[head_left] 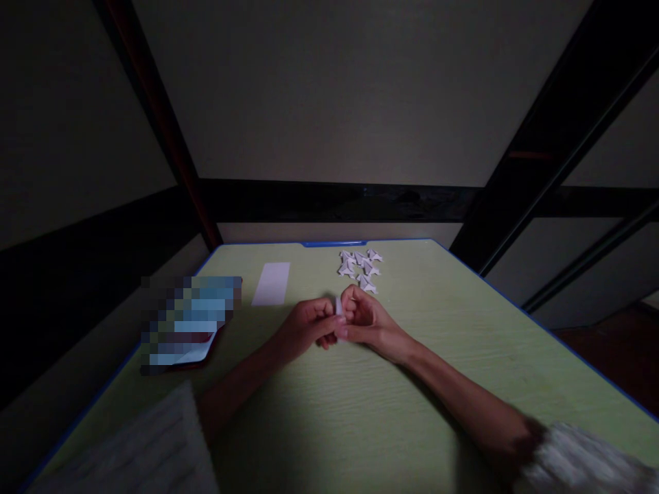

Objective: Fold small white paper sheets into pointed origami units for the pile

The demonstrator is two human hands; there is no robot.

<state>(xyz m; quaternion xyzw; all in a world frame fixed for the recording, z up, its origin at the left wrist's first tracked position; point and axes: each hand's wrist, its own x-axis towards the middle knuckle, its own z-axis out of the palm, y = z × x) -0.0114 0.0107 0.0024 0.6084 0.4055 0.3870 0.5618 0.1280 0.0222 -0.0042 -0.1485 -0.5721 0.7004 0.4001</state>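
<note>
Between my two hands, over the middle of the table, is a small piece of folded white paper [338, 306]. My left hand [314, 321] pinches it from the left, thumb and fingers closed. From the other side my right hand [366, 317] grips the same paper, its fingers curled and its thumb close to the left thumb. Most of the paper is hidden by the fingers. Just beyond the hands lies a loose group of several small folded white paper figures [366, 283], pointed in shape.
A flat white paper rectangle [271, 284] lies left of the figures. Further left is a device with a pixelated screen [198, 322], in a dark red case. The light green table [463, 329] has a blue edge and stands against a wall [340, 89].
</note>
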